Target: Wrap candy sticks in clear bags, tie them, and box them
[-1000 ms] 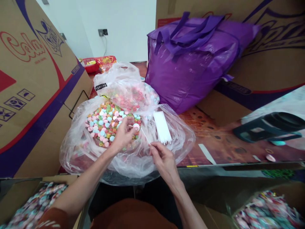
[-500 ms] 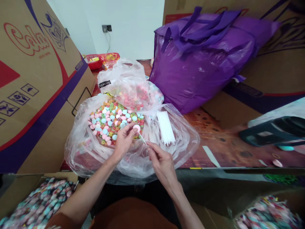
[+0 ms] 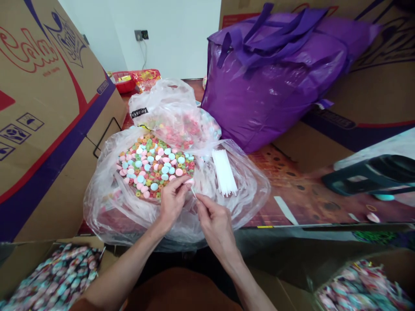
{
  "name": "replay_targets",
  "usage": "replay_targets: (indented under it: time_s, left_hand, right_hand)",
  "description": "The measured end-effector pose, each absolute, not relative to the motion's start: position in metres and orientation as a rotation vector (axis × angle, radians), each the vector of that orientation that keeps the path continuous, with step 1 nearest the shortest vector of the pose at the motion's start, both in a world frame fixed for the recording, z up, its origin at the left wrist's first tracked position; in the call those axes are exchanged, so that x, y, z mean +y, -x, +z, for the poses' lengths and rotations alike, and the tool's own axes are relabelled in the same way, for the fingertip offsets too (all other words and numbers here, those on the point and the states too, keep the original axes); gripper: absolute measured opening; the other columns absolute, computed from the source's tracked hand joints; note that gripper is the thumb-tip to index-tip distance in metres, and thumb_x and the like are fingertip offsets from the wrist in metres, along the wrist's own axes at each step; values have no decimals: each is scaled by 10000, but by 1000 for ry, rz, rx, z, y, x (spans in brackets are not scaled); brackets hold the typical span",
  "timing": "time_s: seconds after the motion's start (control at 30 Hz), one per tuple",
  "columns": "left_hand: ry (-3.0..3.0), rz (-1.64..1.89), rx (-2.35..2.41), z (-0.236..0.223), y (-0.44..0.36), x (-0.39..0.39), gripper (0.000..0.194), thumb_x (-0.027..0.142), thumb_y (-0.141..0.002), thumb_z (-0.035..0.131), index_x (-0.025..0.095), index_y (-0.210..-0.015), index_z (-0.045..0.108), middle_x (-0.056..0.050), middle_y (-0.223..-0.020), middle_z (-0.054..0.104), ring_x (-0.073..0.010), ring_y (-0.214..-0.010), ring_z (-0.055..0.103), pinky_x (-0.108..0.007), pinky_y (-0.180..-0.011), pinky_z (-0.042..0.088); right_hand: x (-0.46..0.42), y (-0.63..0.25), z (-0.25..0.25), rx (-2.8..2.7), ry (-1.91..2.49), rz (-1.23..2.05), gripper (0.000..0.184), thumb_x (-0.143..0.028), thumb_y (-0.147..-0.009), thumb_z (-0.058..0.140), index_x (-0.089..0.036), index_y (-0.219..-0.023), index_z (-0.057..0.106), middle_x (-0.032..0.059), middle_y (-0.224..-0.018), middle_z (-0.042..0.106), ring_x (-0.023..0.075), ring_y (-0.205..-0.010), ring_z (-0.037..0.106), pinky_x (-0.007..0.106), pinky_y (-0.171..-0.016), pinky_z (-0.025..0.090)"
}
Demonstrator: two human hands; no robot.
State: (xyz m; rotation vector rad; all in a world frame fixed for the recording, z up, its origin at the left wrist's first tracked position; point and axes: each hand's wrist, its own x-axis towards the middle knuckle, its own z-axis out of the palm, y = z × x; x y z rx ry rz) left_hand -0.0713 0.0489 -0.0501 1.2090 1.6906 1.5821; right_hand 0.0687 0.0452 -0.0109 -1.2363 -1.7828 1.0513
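My left hand (image 3: pixel 172 199) pinches a pink round candy (image 3: pixel 189 182) above an open clear plastic bag (image 3: pixel 106 203). That bag holds several pastel candies (image 3: pixel 152 166) in pink, blue, green and orange. My right hand (image 3: pixel 212 218) pinches a thin white stick (image 3: pixel 193 192), and the stick's tip meets the pink candy. Both hands sit close together at the bag's near edge. A bundle of white sticks (image 3: pixel 223 172) lies on the plastic just right of the candies.
A second clear bag of candy (image 3: pixel 175 114) stands behind. A purple tote bag (image 3: pixel 272 73) sits at the back right. Cardboard boxes (image 3: pixel 42 112) flank both sides. Boxes of wrapped sweets (image 3: pixel 55 280) stand near left and right. A dark teal object (image 3: pixel 369 175) lies at right.
The hands have drawn together: the right hand slid the stick toward the candy in my left hand, so less stick shows between them. Both hands dropped slightly toward me.
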Motion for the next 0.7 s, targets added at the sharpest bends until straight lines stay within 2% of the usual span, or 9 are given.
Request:
replay_targets:
  time_s: [0.1,0.23,0.37,0.53,0.6,0.7]
  left_hand:
    - [-1164,1533,1620,-47,62,47,233,296,-860,684,215,-1056,783,-70,-1074,770,-224,-982,690,-348,-914,521]
    - [-1273,1425,1533,-35,62,43,245,298,-889,646,217,-1074,785,-77,-1067,773,-234,-982,701,-353,-918,529]
    - [-1544,1364,1743,-26,81,55,278,240,-934,550,204,-1104,767,-93,-1029,756,-231,-934,686,-349,-860,522]
    - [-2076,831,1972,-29,100,75,315,193,-955,456,181,-991,769,-109,-889,665,-252,-874,610,-356,-764,477]
    - [-2224,636,1964,-33,101,76,288,215,-954,472,193,-955,760,-105,-904,636,-259,-894,580,-353,-751,463]
    - [-2281,554,1943,-34,99,70,240,240,-947,505,209,-940,743,-96,-958,620,-252,-924,554,-345,-764,457]
  right_hand:
    - [51,-67,-18,-1745,1238,1048,379,-316,-917,469,-140,-1024,788,22,-631,649,140,-530,525,244,-520,418]
    - [60,-77,-27,-1694,1259,1059,377,-354,-908,494,-143,-1024,784,25,-636,653,148,-538,523,253,-526,425]
    - [61,-92,-32,-1700,1317,1043,371,-379,-890,526,-141,-1003,788,23,-623,646,152,-544,525,257,-534,418]
    - [55,-95,-36,-1738,1375,992,390,-383,-890,515,-143,-1015,795,30,-633,673,161,-549,554,265,-552,421]
    - [53,-94,-36,-1758,1373,954,388,-367,-890,507,-145,-1017,798,32,-634,684,164,-549,564,270,-571,435]
    - [52,-94,-37,-1777,1354,910,377,-348,-893,498,-150,-1004,799,47,-692,726,176,-584,605,274,-603,458]
